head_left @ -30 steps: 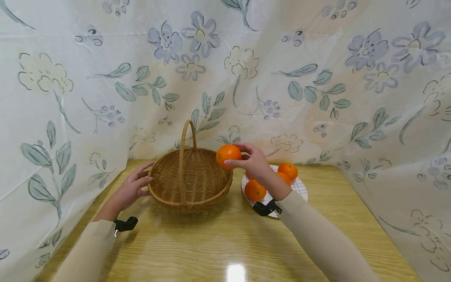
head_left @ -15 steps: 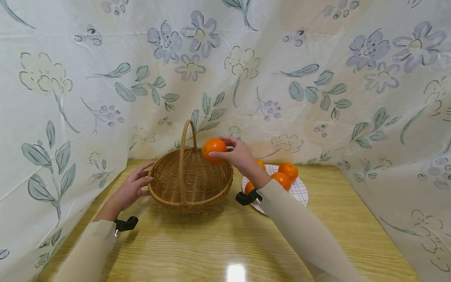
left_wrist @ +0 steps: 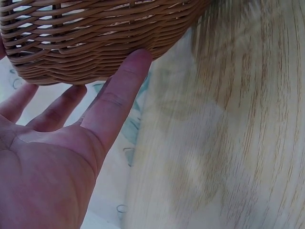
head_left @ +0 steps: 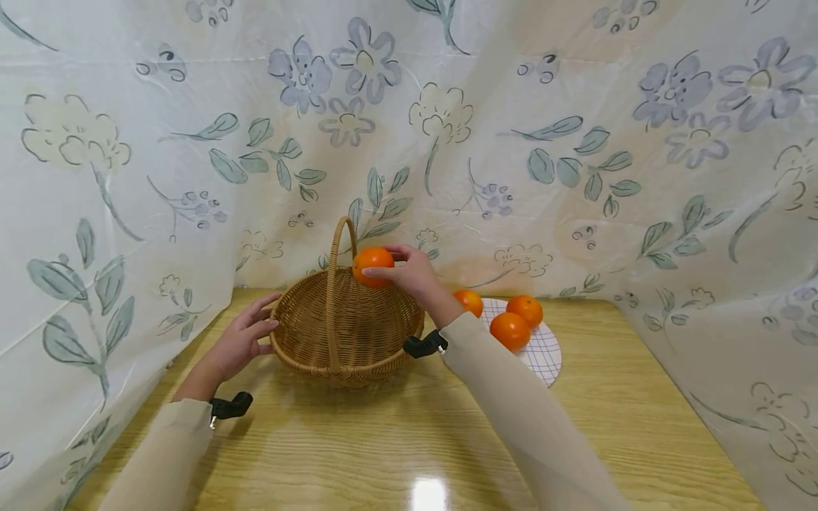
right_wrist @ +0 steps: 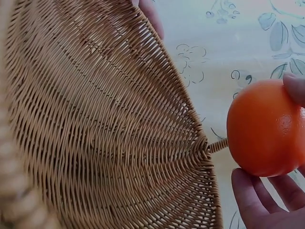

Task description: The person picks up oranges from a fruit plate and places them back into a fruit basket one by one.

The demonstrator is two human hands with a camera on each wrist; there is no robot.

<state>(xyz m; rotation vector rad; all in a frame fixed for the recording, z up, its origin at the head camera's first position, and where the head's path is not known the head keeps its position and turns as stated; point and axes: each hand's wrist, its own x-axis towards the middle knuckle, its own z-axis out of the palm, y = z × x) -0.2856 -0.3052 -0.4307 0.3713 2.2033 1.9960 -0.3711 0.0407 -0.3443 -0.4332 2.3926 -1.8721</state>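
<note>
In the head view my right hand (head_left: 418,275) holds an orange (head_left: 373,267) between thumb and fingers, above the back right part of a wicker basket (head_left: 300,355). The right wrist view shows the orange (right_wrist: 262,129) gripped from its far side, apart from the basket's woven inside (right_wrist: 109,109). My left hand (head_left: 239,342) rests against the basket's left side, its fingers extended. Seen from the left wrist, those fingertips touch the outer weave (left_wrist: 95,43). The basket's visible inside holds no fruit.
A white plate (head_left: 543,358) with a checked pattern stands right of the basket, partly hidden by the right sleeve. Several oranges lie there, including one orange (head_left: 510,331) near the middle. The basket's tall handle (head_left: 332,305) arches over its centre. Flowered cloth (head_left: 434,177) hangs behind the wooden table (head_left: 358,447).
My right hand has carried the orange leftward and slightly up, from the basket's right rim to over its back right part. The left hand has stayed at the basket's side.
</note>
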